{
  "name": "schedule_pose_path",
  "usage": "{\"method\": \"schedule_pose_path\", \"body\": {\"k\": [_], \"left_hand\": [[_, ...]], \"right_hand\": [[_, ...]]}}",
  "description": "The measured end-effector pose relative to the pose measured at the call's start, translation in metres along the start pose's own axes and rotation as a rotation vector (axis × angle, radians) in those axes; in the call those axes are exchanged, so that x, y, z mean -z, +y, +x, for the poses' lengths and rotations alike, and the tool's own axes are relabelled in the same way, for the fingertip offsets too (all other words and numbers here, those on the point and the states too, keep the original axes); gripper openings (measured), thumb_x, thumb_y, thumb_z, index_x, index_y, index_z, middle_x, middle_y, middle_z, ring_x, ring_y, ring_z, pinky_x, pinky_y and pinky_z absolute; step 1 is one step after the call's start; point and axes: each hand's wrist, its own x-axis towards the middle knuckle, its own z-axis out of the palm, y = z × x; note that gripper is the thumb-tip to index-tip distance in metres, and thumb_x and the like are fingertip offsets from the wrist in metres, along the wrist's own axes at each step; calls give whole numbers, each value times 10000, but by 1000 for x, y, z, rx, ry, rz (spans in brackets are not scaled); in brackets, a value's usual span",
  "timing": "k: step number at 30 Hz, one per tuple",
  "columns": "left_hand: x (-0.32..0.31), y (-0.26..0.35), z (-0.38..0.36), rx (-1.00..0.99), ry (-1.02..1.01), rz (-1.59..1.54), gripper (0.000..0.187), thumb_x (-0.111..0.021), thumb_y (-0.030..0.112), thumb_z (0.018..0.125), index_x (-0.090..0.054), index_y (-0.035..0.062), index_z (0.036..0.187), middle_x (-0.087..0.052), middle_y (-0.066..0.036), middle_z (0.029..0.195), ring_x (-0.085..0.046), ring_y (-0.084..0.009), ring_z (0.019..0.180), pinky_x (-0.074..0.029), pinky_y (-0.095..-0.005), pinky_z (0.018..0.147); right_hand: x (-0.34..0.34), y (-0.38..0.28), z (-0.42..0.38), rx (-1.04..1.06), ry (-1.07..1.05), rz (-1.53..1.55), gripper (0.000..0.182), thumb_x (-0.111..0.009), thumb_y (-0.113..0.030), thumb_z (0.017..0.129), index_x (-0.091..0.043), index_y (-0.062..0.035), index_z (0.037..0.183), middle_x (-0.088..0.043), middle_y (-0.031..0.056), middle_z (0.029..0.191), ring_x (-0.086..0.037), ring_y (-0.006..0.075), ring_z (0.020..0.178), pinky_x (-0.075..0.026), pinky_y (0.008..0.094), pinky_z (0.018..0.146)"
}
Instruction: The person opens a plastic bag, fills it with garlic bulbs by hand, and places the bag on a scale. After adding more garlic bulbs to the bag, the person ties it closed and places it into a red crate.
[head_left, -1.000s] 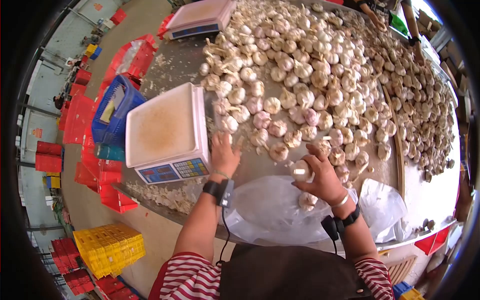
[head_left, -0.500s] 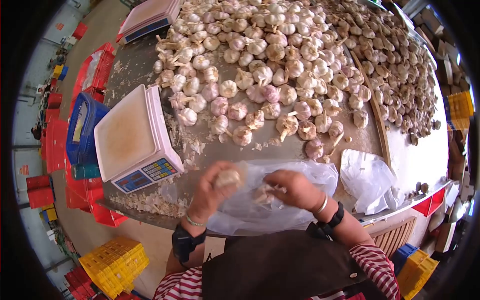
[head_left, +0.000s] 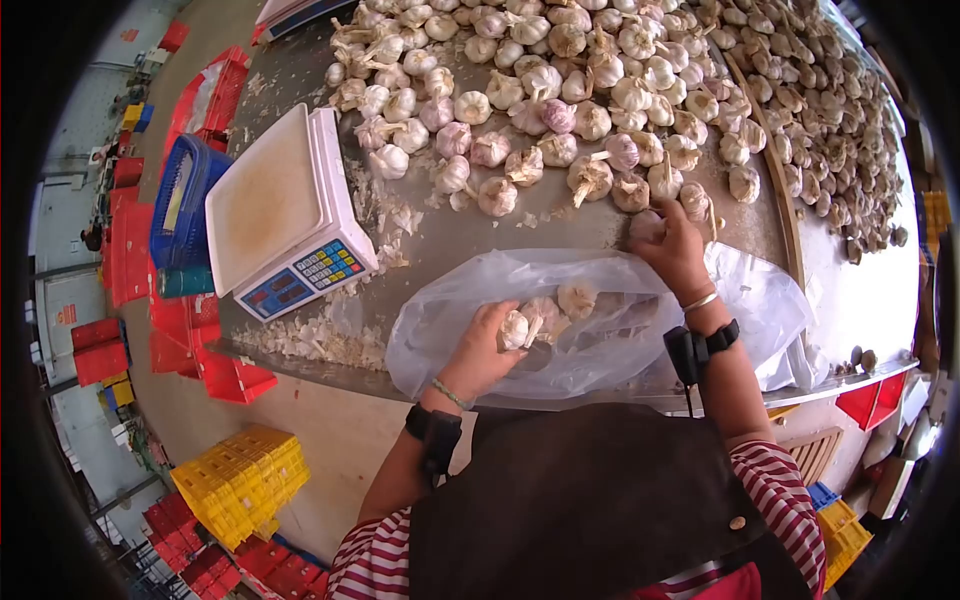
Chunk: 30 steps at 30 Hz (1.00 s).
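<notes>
From where I'm standing, no words or numbers are reading clearly. The white scale [head_left: 275, 205] is showing a keypad [head_left: 328, 263] with tiny marks (too small for me to make out), and the reddish wall sign [head_left: 67, 314] is looking equally illegible.

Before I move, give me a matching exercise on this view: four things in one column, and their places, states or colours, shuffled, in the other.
1. Left hand
2. Right hand
3. Wooden strip
4. Stack of crates

A. Yellow
B. Holding a bulb at the plastic bag
C. Between the paler garlic and the darker garlic
D. Grasping another bulb near the paler garlic's near edge

Pairs: 1-B; 2-D; 3-C; 4-A
</notes>
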Motion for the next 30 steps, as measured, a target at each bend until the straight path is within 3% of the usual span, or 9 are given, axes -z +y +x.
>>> {"method": "schedule_pose_path", "body": {"k": [3, 5, 9, 14, 17, 20, 21, 23, 30], "left_hand": [[-1, 2, -6, -11, 78, -41, 619, -801, 85, 628, -522, 72, 1181, -533, -126, 1120, -525, -301, 1071, -439, -372, 913], [4, 13, -8, -11, 100, 8, 588, -837, 130, 608, -567, 89, 1128, -535, -96, 1050, -536, -273, 998, -450, -358, 867], [-1, 18, -11, 9, 152, -95, 589, -865, 191, 600, -582, 97, 1108, -532, -73, 1009, -540, -243, 935, -458, -356, 820], [-14, 13, -15, -6, 160, -150, 612, -815, 74, 663, -522, 63, 1200, -541, -57, 1040, -557, -184, 1008, -488, -306, 848], [-18, 9, -21, 19, 112, -357, 630, -763, -17, 698, -471, 31, 1255, -546, -59, 1107, -561, -156, 1046, -492, -282, 881], [-15, 16, -25, 75, 80, -618, 642, -746, -43, 712, -441, 5, 1275, -550, -72, 1154, -570, -147, 1039, -493, -280, 890], [-14, 17, -28, 93, 72, -727, 651, -757, -30, 713, -435, -2, 1278, -554, -80, 1165, -578, -146, 1022, -496, -284, 883], [-17, 11, -31, 65, 98, -719, 646, -770, -10, 710, -442, -9, 1267, -561, -79, 1151, -579, -145, 1018, -497, -283, 880], [-17, 13, -35, 28, 172, -499, 589, -839, 79, 660, -513, 1, 1145, -578, -63, 1062, -576, -133, 963, -507, -295, 830]], "right_hand": [[4, 12, -4, 165, 145, 529, 588, -716, -102, 708, -452, 9, 1222, -591, 143, 1054, -613, 248, 936, -510, 323, 784], [23, -25, -25, 18, -42, 953, 639, -622, -164, 790, -317, 10, 1324, -584, 157, 1037, -608, 195, 918, -512, 284, 750], [22, -44, -53, -54, -544, 1307, 601, -449, -378, 903, -288, -22, 1359, -598, 204, 978, -625, 208, 746, -495, 259, 547], [-22, -25, -74, -277, -871, 1438, 519, -375, -451, 953, -432, -42, 1268, -607, 177, 980, -605, 181, 704, -460, 260, 505], [-35, -20, -84, -272, -850, 1238, 441, -406, -403, 966, -486, -58, 1229, -619, 152, 1031, -615, 180, 781, -491, 285, 590], [-41, -18, -93, 265, -594, 304, 343, -599, -204, 884, -532, -57, 1187, -603, 165, 1048, -623, 306, 933, -513, 361, 773], [-42, -18, -95, 266, -603, 304, 343, -599, -204, 884, -532, -57, 1187, -603, 165, 1048, -623, 306, 933, -513, 361, 773], [-41, -17, -98, 636, -588, -32, 440, -648, -162, 817, -514, -85, 1230, -557, 191, 1101, -603, 367, 955, -508, 411, 792], [-22, -29, -95, 602, -777, -99, 640, -711, -80, 734, -449, -90, 1318, -513, 205, 1216, -582, 381, 1005, -486, 405, 855]]}}
